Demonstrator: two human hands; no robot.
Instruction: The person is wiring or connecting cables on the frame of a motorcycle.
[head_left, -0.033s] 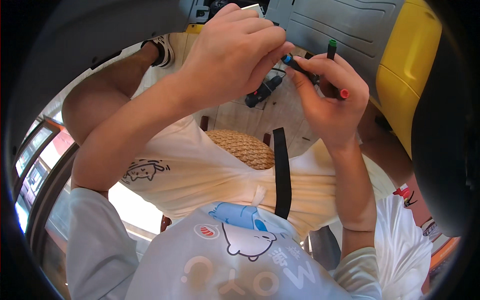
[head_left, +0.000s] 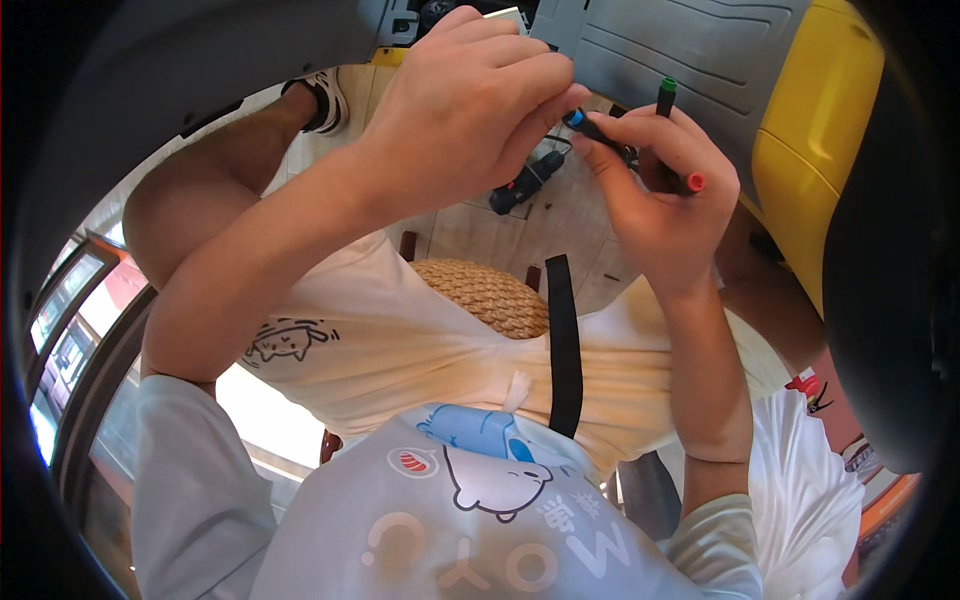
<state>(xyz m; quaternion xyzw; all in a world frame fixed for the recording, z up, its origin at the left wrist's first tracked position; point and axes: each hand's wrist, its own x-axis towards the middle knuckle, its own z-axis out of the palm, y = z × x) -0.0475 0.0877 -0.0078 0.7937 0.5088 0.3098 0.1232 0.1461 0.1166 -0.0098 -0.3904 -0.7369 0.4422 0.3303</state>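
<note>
In front of me my left hand (head_left: pixel 490 105) is closed, its thumb and fingertips pinched together; whatever lies in the pinch is hidden. Just right of those fingertips, my right hand (head_left: pixel 675 185) grips several slim black sticks with coloured ends. One, the blue-banded black stick (head_left: pixel 590 128), is pinched between thumb and index finger and points at my left fingertips. A green-ended black stick (head_left: pixel 666 98) stands up behind the index finger. From the curled fingers a red-ended stick (head_left: pixel 693 184) pokes out toward me. Whether they are joined inside the hand cannot be seen.
On the wood-plank floor below lies a black hand tool (head_left: pixel 527 184) with a red mark. A grey panel (head_left: pixel 680 45) and a yellow body part (head_left: pixel 815 130) border the far side and right. A woven stool seat (head_left: pixel 490 295) shows between my legs. Dark shapes fill both side rims.
The red and green ends have shifted very slightly to the right. Otherwise both hands keep the same pose.
</note>
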